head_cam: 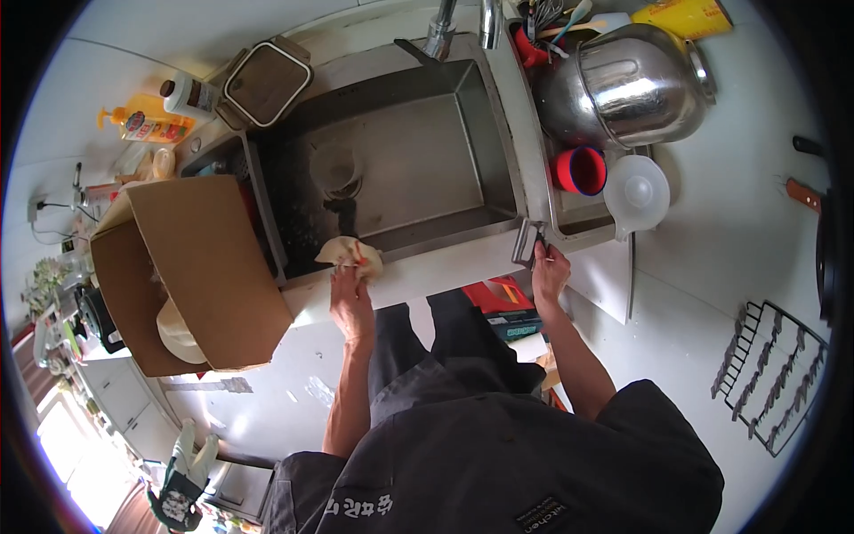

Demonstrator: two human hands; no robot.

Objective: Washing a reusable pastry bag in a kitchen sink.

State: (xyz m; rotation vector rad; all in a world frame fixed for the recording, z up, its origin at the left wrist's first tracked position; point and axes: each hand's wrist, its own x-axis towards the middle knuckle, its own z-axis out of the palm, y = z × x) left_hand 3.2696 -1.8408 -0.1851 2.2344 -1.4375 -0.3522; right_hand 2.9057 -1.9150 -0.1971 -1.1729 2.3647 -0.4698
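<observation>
My left hand (351, 308) rests at the front rim of a steel sink (427, 133), its fingers closed on a pale cloth (353, 257) with a red mark. On the right, my right hand (550, 272) grips a metal tool with a dark part (528, 243) near the sink's front right corner; the exact kind of tool is unclear. A chrome faucet (439, 41) stands at the back of the sink. Inside the basin, at the left, is a round drain area (335, 170) with dark residue around it.
An open cardboard box (207, 267) stands left, with a pale item inside. A glass container (267, 83), soap bottle (150, 119) and white bottle (190, 97) sit behind. Right are a large steel bowl (627, 87), red cup (580, 171) and translucent scoop (637, 192). A person (180, 487) is at lower left.
</observation>
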